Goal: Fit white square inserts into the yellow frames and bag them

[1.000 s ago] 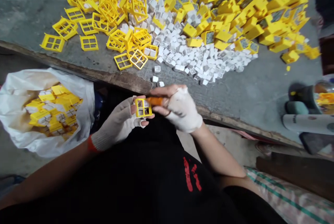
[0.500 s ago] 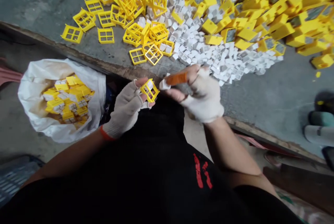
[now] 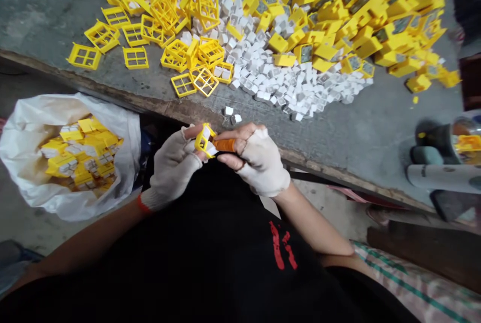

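Note:
My left hand (image 3: 173, 166), in a white fingerless glove, is closed on a small yellow plastic grid frame (image 3: 203, 141), tilted, with a white cube in one of its cells. My right hand (image 3: 255, 158), also gloved, is closed around an orange-handled tool (image 3: 224, 145) whose tip meets the frame. Both hands hover over my lap, just in front of the table's edge (image 3: 180, 107).
The grey table carries a pile of small white cubes (image 3: 280, 82), loose yellow grid frames (image 3: 135, 57) at left and yellow filled blocks (image 3: 376, 22) at right. A white bag (image 3: 33, 182) with finished yellow pieces sits at my left. Bottles (image 3: 439, 172) lie at the right.
My right hand picked a white cube from the table edge and brought it back to the frame. The frame is now tilted more, with the tool pressed at it.

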Tool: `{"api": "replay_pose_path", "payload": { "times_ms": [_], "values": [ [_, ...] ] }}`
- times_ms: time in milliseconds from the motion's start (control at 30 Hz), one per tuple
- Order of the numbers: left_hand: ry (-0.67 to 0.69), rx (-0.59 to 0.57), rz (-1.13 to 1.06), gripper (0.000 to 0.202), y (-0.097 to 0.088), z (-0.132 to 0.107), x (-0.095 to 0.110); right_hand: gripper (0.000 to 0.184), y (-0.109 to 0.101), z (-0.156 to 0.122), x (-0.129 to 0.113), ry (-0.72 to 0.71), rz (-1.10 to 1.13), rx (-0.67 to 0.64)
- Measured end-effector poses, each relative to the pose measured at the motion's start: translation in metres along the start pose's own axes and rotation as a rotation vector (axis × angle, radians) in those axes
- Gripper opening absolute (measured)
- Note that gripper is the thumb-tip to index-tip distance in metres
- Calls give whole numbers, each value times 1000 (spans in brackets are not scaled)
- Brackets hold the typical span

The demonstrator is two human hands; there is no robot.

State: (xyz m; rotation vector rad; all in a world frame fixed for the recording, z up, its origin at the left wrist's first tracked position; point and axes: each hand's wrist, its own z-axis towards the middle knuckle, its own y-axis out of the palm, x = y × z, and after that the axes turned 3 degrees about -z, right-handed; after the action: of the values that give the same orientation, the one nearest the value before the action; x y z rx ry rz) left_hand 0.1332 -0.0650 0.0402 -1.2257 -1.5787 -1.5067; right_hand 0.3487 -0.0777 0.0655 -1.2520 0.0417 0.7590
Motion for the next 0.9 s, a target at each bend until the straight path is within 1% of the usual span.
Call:
{"api": "replay_pose_path", "payload": {
  "times_ms": [67, 133, 233, 333, 400, 433, 467, 567, 600, 633, 700, 767, 833, 900],
  "values": [
    [-50, 12, -34, 33, 0, 0, -2, 39, -3, 3, 1, -9, -72, -54],
    [-48, 24, -33, 33, 0, 0, -4, 33, -4, 5, -3, -1, -150, -73],
    [36, 32, 42, 36, -2, -1, -5, 27, 0, 5, -16, -19, -226, -7],
    [78, -20, 121, 37, -5, -2, -5, 28, 4, 0, -27, -73, -231, 68],
    [59, -35, 103, 35, -6, -2, -7, 29, 3, -4, -23, -89, -173, 33],
    [27, -35, 69, 35, -7, -1, -8, 29, 1, -5, -16, -69, -143, 2],
    [-18, -34, 24, 36, -7, 1, -9, 30, -1, -6, -5, -17, -132, -19],
    [-190, -50, -122, 47, -5, 7, -9, 32, -4, -2, 36, 206, -208, -9],
    [-243, -53, -163, 51, -4, 9, -8, 33, -3, 0, 50, 253, -238, -11],
    [-289, -56, -195, 54, -4, 11, -6, 33, -1, 3, 62, 269, -251, -32],
    [-355, -67, -240, 55, -2, 13, -2, 29, 3, 7, 76, 234, -234, -84],
    [-392, -91, -273, 53, -2, 14, 1, 27, 5, 8, 74, 188, -202, -52],
    [-433, -128, -304, 51, -2, 14, 2, 31, 2, 5, 61, 130, -139, 28],
    [-473, -165, -339, 49, -1, 14, 2, 37, -4, 1, 45, 58, -51, 59]
  ]
}}
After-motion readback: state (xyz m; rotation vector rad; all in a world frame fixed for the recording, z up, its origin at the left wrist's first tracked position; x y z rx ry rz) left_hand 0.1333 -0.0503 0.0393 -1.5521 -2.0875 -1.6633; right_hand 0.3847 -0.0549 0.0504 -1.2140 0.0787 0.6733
